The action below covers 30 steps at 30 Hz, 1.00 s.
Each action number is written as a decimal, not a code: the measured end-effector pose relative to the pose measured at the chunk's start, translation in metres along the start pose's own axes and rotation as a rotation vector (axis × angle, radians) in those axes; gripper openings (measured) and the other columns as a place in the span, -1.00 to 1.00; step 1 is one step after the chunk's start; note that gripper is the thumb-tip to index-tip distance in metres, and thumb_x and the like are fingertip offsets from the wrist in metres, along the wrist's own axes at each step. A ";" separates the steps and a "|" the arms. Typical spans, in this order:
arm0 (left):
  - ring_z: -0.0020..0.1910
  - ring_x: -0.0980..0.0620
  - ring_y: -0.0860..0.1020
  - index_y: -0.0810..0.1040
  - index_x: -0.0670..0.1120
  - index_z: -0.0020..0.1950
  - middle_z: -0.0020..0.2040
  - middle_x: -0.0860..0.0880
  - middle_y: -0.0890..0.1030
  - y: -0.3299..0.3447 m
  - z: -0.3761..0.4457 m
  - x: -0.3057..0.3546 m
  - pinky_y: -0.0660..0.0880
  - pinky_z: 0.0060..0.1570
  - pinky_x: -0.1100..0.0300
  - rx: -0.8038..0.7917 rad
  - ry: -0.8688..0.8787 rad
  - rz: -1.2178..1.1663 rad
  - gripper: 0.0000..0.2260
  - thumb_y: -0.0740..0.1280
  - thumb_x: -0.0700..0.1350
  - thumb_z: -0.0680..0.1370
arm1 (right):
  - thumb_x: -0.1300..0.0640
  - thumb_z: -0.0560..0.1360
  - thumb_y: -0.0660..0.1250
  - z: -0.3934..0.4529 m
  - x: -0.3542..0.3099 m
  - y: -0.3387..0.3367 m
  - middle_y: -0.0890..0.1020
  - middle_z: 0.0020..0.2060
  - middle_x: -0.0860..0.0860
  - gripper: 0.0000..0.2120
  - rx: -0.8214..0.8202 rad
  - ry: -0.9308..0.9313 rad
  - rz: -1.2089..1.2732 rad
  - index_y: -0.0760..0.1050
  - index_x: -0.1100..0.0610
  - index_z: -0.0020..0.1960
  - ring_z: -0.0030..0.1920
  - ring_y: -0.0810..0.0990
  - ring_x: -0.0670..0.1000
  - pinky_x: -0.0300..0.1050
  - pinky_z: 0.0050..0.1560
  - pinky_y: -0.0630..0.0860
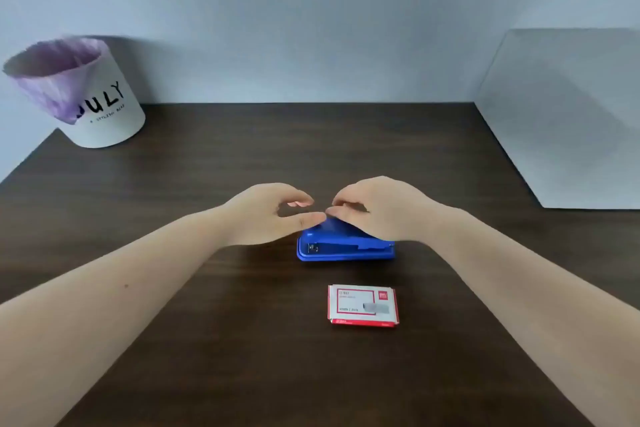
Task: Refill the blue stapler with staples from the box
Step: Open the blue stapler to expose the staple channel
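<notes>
A: On the dark wooden desk (242, 340), mid-centre, the blue stapler (343, 246) is lying flat on its base, long side facing the person. Both hands are hovering over its far side.

B: Finger state?

A: Left hand (266, 215) is curling loosely, thumb stretching toward the stapler's top edge, other fingers bending with gaps between them. It's gripping nothing. Right hand (377, 211) is arching over the stapler's top, fingers bunching downward. Can't tell if they're touching the top or just above it. The two thumbs are nearly meeting.

B: Staples?

A: The staple box (363, 305), red and white, is sitting flat and closed just beside the stapler, on the person's side of it. No hand is touching it.

B: Anything else on the desk?

A: White bin (104, 114) with a purple liner is standing at the far left corner. A white board (571, 121) is leaning at the far right. Both are sitting well apart from the stapler.
</notes>
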<state>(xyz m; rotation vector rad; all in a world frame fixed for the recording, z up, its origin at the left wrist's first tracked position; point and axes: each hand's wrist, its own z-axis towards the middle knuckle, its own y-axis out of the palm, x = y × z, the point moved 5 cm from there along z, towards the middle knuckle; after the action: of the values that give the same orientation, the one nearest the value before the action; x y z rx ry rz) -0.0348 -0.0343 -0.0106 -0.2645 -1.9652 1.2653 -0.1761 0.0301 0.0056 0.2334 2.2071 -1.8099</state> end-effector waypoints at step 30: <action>0.20 0.02 0.50 0.57 -0.07 0.16 0.20 0.02 0.59 0.050 -0.043 -0.007 0.33 0.15 0.26 0.418 0.153 0.059 -0.65 0.37 0.07 0.45 | 0.21 0.46 0.39 -0.078 0.025 -0.025 0.62 -0.02 0.02 -0.74 0.587 -0.096 0.562 0.40 0.13 0.11 -0.01 0.63 0.02 -0.15 0.06 0.58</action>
<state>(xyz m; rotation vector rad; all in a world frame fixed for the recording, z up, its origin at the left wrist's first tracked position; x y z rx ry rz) -0.0113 0.0153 -0.0469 -0.2027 -1.5319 1.6076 -0.2159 0.1002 0.0347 0.7732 1.3024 -2.0010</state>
